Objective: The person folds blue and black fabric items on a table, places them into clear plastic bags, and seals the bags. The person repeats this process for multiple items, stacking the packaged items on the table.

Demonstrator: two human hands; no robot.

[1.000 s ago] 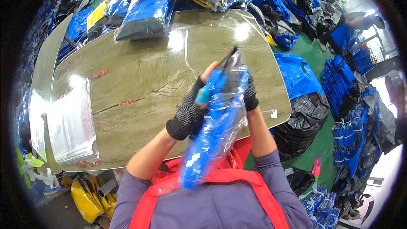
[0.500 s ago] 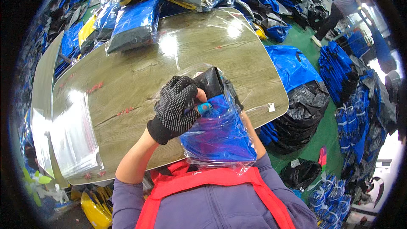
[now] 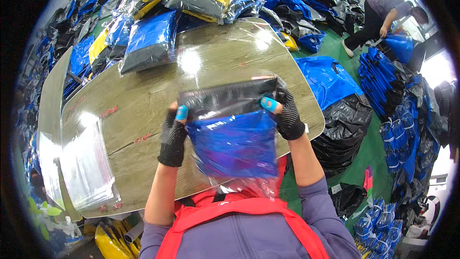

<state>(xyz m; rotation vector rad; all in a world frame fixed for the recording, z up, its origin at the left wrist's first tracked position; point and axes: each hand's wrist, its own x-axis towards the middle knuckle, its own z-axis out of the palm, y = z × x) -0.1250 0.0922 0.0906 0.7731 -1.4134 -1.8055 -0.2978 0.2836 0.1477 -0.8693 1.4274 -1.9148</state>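
Note:
A folded blue-and-black bag in a clear plastic sleeve (image 3: 232, 141) hangs between my hands above the near side of the table (image 3: 139, 96), slightly blurred. Its black part is along the top and the blue below, with loose clear film at the bottom. My left hand (image 3: 173, 132), in a dark dotted fingerless glove, grips the upper left corner. My right hand (image 3: 287, 115), gloved alike, holds the upper right corner. Both thumbs, each with a blue wrap, press on the front face; most of the other fingers are hidden behind the package.
Packed blue, yellow and black packages (image 3: 151, 38) are piled on the table's far edge. Flat clear plastic sleeves (image 3: 88, 163) lie at its left. A big black-and-blue bundle (image 3: 342, 120) stands right of the table. Farther right, another person (image 3: 383, 19) bends over blue goods.
The package has swung from a slant to facing me squarely. My left hand has moved left to its corner, and my right hand has come into view at the other. The far person has bent down.

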